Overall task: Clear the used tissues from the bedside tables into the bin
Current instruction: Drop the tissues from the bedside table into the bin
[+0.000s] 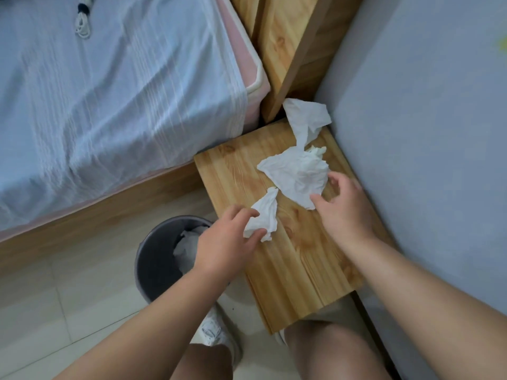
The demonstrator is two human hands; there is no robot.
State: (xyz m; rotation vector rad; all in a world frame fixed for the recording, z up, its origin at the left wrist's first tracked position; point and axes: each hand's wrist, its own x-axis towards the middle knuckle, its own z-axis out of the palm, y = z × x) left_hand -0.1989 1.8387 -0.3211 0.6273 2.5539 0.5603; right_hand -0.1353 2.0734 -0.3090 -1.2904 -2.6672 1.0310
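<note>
Bench [301,270] is pale pine-look wood w/ long grain stripes and knots, rectangular, set in the corner btw the bed [109,105] and the grey wall [425,133]. Three white tissues lie on it, all thin, soft and creased.

The small tissue [264,212], twisted to a narrow shape, is near the bench's left edge. L hand [225,242] pinches its lower end btw thumb and forefinger, the fingers curled round it. The big tissue [293,174], wide and flat w/ a crumpled lump at its far side, is in the middle. R hand [345,212] is at its near-right edge, fingers [336,181] bent like a claw, thumb tip touching the paper. If it really grips, I cannot tell. The far tissue [304,119] is at the back corner, beside the wall and the wooden headboard [285,50].

On the tiled floor [68,297], just left of the bench, stands a round grey bin [148,259] w/ crumpled white paper [186,248] inside. The L forearm crosses over its rim. The bed has a light-blue wrinkled sheet, and a coiled white cable [82,28] lies on it. A white shoe [212,331] shows below.
</note>
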